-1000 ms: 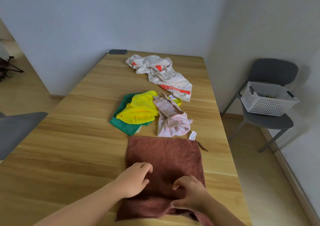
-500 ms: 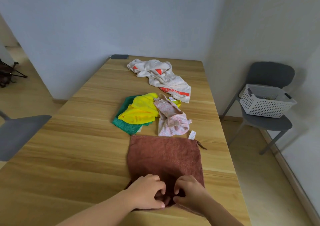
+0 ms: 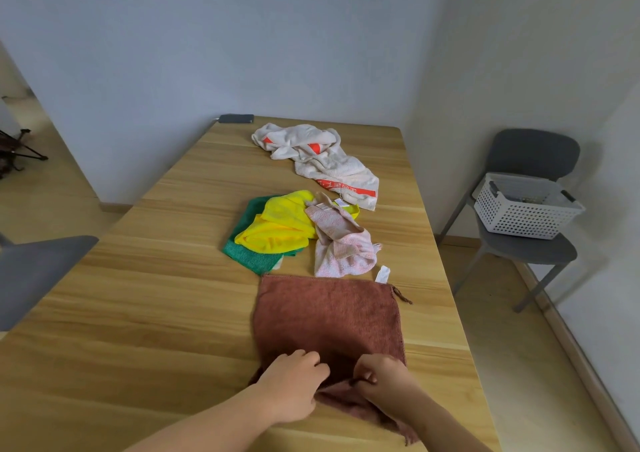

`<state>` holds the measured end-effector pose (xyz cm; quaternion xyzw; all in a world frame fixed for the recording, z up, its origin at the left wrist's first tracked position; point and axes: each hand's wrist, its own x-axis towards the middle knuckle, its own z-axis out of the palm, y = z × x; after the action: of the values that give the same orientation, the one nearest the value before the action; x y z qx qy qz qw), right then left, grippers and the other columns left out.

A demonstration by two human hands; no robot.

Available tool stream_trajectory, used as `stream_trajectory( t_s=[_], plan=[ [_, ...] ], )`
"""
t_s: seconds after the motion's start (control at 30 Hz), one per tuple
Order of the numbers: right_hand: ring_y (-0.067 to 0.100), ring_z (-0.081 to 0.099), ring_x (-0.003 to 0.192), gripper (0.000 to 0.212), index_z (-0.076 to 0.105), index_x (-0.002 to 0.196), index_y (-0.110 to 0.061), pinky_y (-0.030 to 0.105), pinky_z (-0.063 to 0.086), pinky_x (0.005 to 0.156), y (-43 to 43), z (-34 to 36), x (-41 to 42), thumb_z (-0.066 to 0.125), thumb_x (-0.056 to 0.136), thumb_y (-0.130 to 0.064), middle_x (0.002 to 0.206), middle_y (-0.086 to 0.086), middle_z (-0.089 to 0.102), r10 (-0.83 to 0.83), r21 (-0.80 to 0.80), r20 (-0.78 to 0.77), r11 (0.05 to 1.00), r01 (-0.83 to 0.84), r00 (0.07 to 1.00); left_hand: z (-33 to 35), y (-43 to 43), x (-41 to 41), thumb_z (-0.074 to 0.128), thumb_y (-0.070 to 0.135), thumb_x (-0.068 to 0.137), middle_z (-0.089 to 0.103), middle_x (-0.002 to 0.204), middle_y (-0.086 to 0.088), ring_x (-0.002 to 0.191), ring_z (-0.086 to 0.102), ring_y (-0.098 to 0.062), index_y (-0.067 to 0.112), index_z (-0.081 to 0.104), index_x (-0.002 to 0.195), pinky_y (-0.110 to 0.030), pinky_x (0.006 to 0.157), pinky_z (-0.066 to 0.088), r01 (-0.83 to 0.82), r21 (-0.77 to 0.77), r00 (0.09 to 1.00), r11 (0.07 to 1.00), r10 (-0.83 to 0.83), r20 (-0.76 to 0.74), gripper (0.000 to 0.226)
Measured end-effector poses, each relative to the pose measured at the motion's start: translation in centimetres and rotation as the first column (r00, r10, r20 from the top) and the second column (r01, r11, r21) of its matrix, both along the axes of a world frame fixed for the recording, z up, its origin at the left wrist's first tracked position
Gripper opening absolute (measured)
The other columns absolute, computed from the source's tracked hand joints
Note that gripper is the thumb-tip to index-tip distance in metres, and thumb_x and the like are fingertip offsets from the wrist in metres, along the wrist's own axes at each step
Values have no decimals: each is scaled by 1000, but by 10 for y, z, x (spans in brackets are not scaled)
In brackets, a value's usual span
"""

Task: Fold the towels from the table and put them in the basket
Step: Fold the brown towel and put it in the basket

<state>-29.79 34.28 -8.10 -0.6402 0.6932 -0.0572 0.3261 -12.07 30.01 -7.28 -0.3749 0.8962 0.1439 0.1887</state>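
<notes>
You stand at the near edge of a light wooden table (image 3: 156, 313), looking down at your two bare hands. A brown terry towel (image 3: 329, 316) lies flat in front of you, close to the table's right edge, its far edge straight and its near edge bunched up under your hands. A short loop of brown thread hangs off its far right corner.

Your left hand (image 3: 294, 385) rests knuckles-up on the near part of the towel, with its fingers curled down and gripping the gathered cloth. Your right hand (image 3: 384, 385) sits just beside it, with thumb and forefinger pinching a raised ridge of the same towel. The two hands are near each other but apart.

Just beyond the brown towel's far edge, a small white tag (image 3: 382, 274) lies beside a crumpled pink patterned towel (image 3: 343, 247). To its left, a bright yellow cloth (image 3: 277, 226) lies on top of a green towel (image 3: 242, 250). Farther on, towards the far right corner, a white towel with orange-red markings (image 3: 322, 160) sprawls unfolded. A dark flat object (image 3: 236, 118) sits at the far left corner.

Off the table's right edge, a white perforated plastic basket (image 3: 519, 216) rests on the seat of a grey chair (image 3: 536, 153) against the wall. Another grey seat (image 3: 38, 268) shows beside the left edge.
</notes>
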Motion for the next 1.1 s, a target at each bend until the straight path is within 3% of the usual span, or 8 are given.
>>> stream_trajectory(
  t_s=[0.13, 0.27, 0.4, 0.57, 0.7, 0.83, 1.0, 1.1],
  plan=[
    [17, 57, 100, 34, 62, 100, -28, 28, 46, 80, -1, 2, -7, 42, 79, -10, 108, -3, 62, -93, 45, -97, 994, 98, 991, 9, -19, 6, 41, 4, 87, 56, 119, -6, 108, 55, -28, 16, 51, 112, -36, 84, 42, -200, 49, 976, 979, 203, -82, 29],
    [19, 46, 91, 21, 59, 95, -27, 30, 39, 87, -6, 13, -11, 44, 83, -19, 91, -2, 48, -151, 2, -224, 988, 155, 963, 21, -44, 18, 40, 7, 89, 62, 108, -3, 91, 58, -24, 18, 53, 105, -32, 69, 40, -333, 33, 933, 942, 334, -130, 24],
    [19, 41, 97, 13, 40, 73, -23, 30, 34, 88, -14, 19, -14, 41, 86, -24, 88, -4, 43, -286, -136, -278, 957, 257, 917, 33, -64, 25, 40, 13, 91, 61, 103, -2, 82, 54, -21, 21, 52, 101, -29, 63, 38, -398, -14, 908, 917, 392, -150, 17],
    [22, 44, 103, 12, 53, 91, -20, 32, 33, 89, -31, 20, -18, 42, 88, -24, 101, -2, 51, -430, -304, -312, 890, 339, 847, 44, -82, 30, 38, 16, 94, 51, 90, 5, 78, 49, -17, 25, 44, 90, -25, 52, 31, -496, -85, 858, 864, 473, -203, 12],
    [30, 53, 82, 8, 68, 85, -15, 35, 33, 71, -47, 16, -20, 60, 83, -14, 82, 6, 60, -546, -524, -246, 770, 364, 801, 44, -95, 33, 41, 20, 94, 54, 91, 5, 81, 51, -16, 24, 46, 91, -26, 60, 36, -568, -117, 811, 814, 531, -246, 8],
    [22, 56, 91, 24, 59, 104, -23, 31, 30, 74, -69, 18, -24, 37, 95, -21, 90, -3, 67, -518, -440, -226, 810, 388, 825, 39, -111, 37, 40, 20, 96, 58, 96, 4, 93, 52, -15, 22, 54, 100, -28, 69, 44, -576, -224, 811, 786, 516, -277, 15],
    [27, 57, 86, 24, 51, 114, -23, 32, 44, 65, -92, 16, -22, 36, 95, -21, 91, 5, 65, -557, -314, 44, 781, 540, 830, 25, -131, 38, 40, 14, 98, 59, 112, -1, 88, 60, -16, 21, 51, 118, -28, 67, 46, -725, 73, 618, 685, 693, -371, 24],
    [24, 57, 98, 46, 35, 135, -27, 32, 43, 69, -96, 8, -17, 41, 90, -17, 109, 0, 61, -477, -191, 56, 857, 479, 877, 18, -127, 34, 48, 13, 96, 48, 122, -5, 95, 56, -18, 16, 41, 128, -25, 74, 40, -744, 147, 561, 652, 729, -391, 33]
  ],
)
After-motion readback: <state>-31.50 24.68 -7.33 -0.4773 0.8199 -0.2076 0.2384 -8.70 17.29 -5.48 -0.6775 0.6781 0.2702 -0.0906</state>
